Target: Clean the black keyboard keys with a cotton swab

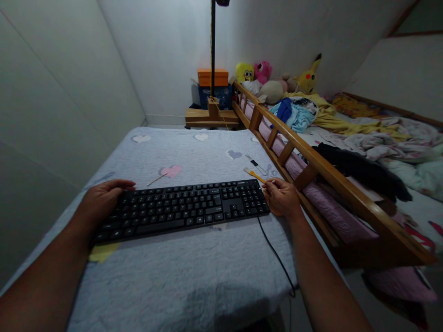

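A black keyboard [183, 210] lies across a table covered with a pale quilted cloth [180, 272]. My left hand [104, 200] rests curled over the keyboard's left end, gripping its edge. At the right end my right hand [282, 198] touches the keyboard with fingers closed on a thin white stick [267, 185]. A black cable [275, 253] runs from the keyboard off the table's front edge.
Beyond the keyboard lie an orange-handled brush [254, 174], small tweezers [255, 164] and a thin stick [156, 179]. A wooden bed rail [311, 159] borders the table's right side, with clothes and plush toys [273, 76] on the bed. Boxes [212, 87] stand at the back.
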The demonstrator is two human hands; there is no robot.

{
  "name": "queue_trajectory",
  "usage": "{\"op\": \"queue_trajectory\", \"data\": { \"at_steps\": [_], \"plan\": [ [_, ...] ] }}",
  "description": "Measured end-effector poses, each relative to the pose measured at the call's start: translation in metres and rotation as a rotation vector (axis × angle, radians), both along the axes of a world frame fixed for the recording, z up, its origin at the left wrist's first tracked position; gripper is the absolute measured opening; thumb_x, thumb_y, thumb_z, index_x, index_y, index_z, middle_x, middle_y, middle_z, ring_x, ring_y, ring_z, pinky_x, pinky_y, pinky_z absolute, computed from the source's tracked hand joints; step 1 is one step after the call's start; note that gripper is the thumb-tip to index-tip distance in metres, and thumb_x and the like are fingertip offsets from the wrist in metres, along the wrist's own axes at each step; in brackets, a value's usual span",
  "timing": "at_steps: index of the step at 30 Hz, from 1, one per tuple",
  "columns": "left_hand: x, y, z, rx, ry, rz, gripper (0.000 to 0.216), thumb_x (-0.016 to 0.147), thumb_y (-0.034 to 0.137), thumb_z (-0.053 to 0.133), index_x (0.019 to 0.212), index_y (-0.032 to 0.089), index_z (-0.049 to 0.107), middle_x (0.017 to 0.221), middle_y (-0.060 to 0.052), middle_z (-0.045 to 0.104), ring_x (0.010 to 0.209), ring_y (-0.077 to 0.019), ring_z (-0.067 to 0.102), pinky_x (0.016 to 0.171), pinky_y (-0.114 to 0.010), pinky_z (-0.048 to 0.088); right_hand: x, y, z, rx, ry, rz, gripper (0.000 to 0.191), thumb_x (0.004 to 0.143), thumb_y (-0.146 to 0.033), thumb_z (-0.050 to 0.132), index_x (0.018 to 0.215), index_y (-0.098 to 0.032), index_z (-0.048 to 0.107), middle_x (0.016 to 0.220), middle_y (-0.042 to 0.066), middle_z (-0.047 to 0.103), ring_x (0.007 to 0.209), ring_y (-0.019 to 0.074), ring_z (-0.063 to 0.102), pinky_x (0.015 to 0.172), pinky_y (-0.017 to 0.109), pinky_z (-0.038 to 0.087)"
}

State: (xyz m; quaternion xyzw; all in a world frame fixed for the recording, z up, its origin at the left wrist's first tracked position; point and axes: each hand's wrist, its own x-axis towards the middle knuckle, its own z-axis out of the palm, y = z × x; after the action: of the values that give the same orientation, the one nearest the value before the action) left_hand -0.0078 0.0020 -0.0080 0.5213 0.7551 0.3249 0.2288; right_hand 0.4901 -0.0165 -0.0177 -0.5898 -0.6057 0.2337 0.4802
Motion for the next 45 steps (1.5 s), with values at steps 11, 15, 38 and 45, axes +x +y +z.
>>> {"op": "queue_trajectory", "data": {
  "at_steps": [11, 15, 38, 45],
  "plan": [
    [-0.004, 0.002, -0.004, -0.004, 0.027, -0.014, 0.037, 0.062, 0.033, 0.052, 0.089, 0.021, 0.075, 0.101, -0.007, 0.080, 0.106, -0.0331, 0.070, 0.104, -0.047, 0.050, 0.000, 0.000, 0.000, 0.007, -0.001, -0.013, 0.022, 0.086, -0.037, 0.062, 0.075, -0.021, 0.072, 0.076, 0.003, 0.072, 0.075, 0.0200, 0.066, 0.066, 0.029, 0.048],
    [-0.001, 0.001, -0.001, -0.004, 0.012, -0.004, 0.036, 0.061, 0.034, 0.052, 0.087, 0.021, 0.074, 0.099, -0.007, 0.079, 0.105, -0.0332, 0.070, 0.104, -0.047, 0.050, -0.003, -0.001, 0.003, 0.021, -0.027, -0.005, 0.021, 0.085, -0.036, 0.062, 0.073, -0.022, 0.072, 0.077, 0.002, 0.073, 0.076, 0.0202, 0.067, 0.070, 0.030, 0.048],
    [0.008, -0.002, 0.007, -0.012, -0.014, 0.038, 0.033, 0.059, 0.033, 0.052, 0.082, 0.023, 0.074, 0.098, -0.007, 0.080, 0.103, -0.0336, 0.071, 0.100, -0.048, 0.053, -0.009, 0.006, -0.006, 0.053, -0.024, 0.030, 0.020, 0.087, -0.036, 0.062, 0.084, -0.023, 0.078, 0.085, 0.004, 0.076, 0.086, 0.0236, 0.067, 0.079, 0.034, 0.050],
    [0.005, -0.001, 0.005, -0.018, 0.021, 0.021, 0.037, 0.061, 0.034, 0.052, 0.087, 0.021, 0.075, 0.100, -0.006, 0.080, 0.104, -0.0322, 0.071, 0.101, -0.046, 0.052, -0.011, 0.009, -0.005, 0.090, -0.061, 0.041, 0.019, 0.089, -0.032, 0.061, 0.083, -0.024, 0.077, 0.088, 0.003, 0.075, 0.088, 0.0234, 0.066, 0.086, 0.036, 0.047]
  ]
}}
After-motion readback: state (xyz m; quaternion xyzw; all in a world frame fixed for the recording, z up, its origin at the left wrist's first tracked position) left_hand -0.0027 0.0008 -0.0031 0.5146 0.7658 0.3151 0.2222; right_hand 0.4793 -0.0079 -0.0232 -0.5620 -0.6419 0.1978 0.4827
